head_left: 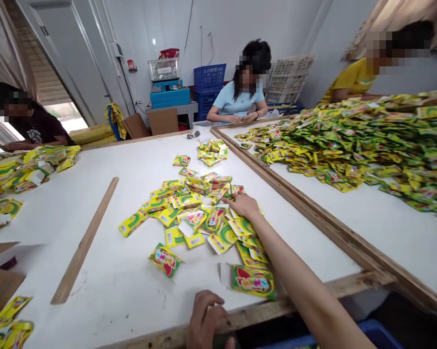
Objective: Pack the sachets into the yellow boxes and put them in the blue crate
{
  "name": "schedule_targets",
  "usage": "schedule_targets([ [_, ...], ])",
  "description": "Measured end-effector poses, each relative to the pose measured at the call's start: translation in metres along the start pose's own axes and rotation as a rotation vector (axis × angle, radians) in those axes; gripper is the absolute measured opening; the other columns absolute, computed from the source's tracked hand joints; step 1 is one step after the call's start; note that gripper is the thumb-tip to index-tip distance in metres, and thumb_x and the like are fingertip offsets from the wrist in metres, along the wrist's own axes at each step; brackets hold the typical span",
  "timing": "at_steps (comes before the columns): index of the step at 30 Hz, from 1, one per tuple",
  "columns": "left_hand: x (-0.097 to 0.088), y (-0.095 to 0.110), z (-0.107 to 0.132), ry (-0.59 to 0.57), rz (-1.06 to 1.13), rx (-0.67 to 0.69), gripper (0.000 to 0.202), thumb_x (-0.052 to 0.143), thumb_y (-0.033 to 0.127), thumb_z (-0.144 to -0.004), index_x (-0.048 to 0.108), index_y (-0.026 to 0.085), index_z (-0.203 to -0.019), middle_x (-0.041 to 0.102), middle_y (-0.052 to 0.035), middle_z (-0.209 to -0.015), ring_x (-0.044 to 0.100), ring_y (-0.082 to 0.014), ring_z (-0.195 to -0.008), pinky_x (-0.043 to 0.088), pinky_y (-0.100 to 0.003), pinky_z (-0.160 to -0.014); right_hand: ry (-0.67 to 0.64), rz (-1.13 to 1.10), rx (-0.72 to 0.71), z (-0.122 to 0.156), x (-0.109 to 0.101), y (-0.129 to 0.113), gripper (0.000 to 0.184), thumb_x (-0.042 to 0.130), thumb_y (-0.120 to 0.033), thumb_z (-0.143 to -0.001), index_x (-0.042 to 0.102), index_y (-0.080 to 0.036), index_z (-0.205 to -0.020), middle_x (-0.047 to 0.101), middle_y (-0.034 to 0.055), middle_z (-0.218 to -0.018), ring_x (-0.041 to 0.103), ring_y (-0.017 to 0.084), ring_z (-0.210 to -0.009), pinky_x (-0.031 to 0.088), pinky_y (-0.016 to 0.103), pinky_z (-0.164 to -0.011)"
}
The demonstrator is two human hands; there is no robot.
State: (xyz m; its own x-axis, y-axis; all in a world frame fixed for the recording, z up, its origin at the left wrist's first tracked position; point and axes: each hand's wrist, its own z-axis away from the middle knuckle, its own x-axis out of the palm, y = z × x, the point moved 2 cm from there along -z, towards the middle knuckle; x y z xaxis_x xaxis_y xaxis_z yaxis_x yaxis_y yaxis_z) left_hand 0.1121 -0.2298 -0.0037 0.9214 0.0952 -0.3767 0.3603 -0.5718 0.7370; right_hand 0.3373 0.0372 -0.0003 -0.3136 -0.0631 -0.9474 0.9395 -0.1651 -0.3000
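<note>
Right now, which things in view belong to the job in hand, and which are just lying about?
Part of the job: yellow-green cartons, right hand at them, left hand nearby.

Seemingly just lying about: wooden strip, glasses, blue crates.

A workshop is indicated: small boxes (186,200) are scattered across a wide wood-edged counter (127,271), packets (367,140) are heaped in bulk on the right, people (240,99) are seen around it, and plastic crates (209,79) are stacked by the far wall (236,19).
</note>
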Motion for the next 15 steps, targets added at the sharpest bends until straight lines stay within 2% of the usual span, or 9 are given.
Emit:
schedule_targets([
  [5,-0.008,0.011,-0.002,-0.153,-0.097,-0.022,0.024,0.050,0.013,-0.079,0.052,0.022,-0.101,0.056,-0.0112,-0.103,0.055,-0.0271,-0.099,0.052,-0.045,-0.081,0.027,-0.065,-0.007,0.046,0.014,-0.064,0.073,0.031,-0.070,-0.087,0.066,-0.013,-0.117,0.055,0.0220,-0.131,0.052,0.035,-0.119,0.038,0.045,-0.095],
  [8,-0.013,0.014,-0.001,-0.183,-0.174,-0.041,0.028,0.053,0.010,-0.078,0.054,0.021,-0.104,0.056,-0.0110,-0.107,0.053,-0.0279,-0.101,0.050,-0.048,-0.085,0.018,-0.130,-0.020,0.069,0.017,-0.086,0.066,0.023,-0.059,-0.094,0.065,-0.015,-0.119,0.061,0.0179,-0.125,0.055,0.032,-0.117,0.038,0.044,-0.096],
  [10,-0.018,0.013,0.000,-0.152,-0.192,-0.061,0.025,0.053,0.009,-0.079,0.056,0.020,-0.101,0.057,-0.0100,-0.104,0.054,-0.0270,-0.099,0.050,-0.047,-0.084,-0.006,-0.184,-0.057,0.080,0.013,-0.090,0.056,0.024,-0.048,-0.097,0.062,-0.018,-0.124,0.063,0.0123,-0.126,0.057,0.027,-0.116,0.040,0.038,-0.095],
  [12,-0.022,0.012,0.000,-0.112,-0.206,-0.082,0.022,0.052,0.008,-0.080,0.056,0.020,-0.098,0.058,-0.0092,-0.101,0.054,-0.0262,-0.097,0.049,-0.046,-0.083,-0.038,-0.230,-0.108,0.091,0.006,-0.085,0.043,0.036,-0.037,-0.094,0.061,-0.020,-0.126,0.063,0.0073,-0.129,0.058,0.023,-0.114,0.042,0.031,-0.093],
  [15,-0.026,0.009,0.000,-0.097,-0.244,-0.110,0.020,0.053,0.009,-0.080,0.057,0.019,-0.097,0.060,-0.0091,-0.099,0.054,-0.0266,-0.095,0.047,-0.047,-0.082,-0.064,-0.271,-0.157,0.110,-0.011,-0.069,0.045,0.062,-0.024,-0.075,0.066,-0.019,-0.120,0.068,0.0069,-0.121,0.062,0.024,-0.105,0.044,0.028,-0.088],
])
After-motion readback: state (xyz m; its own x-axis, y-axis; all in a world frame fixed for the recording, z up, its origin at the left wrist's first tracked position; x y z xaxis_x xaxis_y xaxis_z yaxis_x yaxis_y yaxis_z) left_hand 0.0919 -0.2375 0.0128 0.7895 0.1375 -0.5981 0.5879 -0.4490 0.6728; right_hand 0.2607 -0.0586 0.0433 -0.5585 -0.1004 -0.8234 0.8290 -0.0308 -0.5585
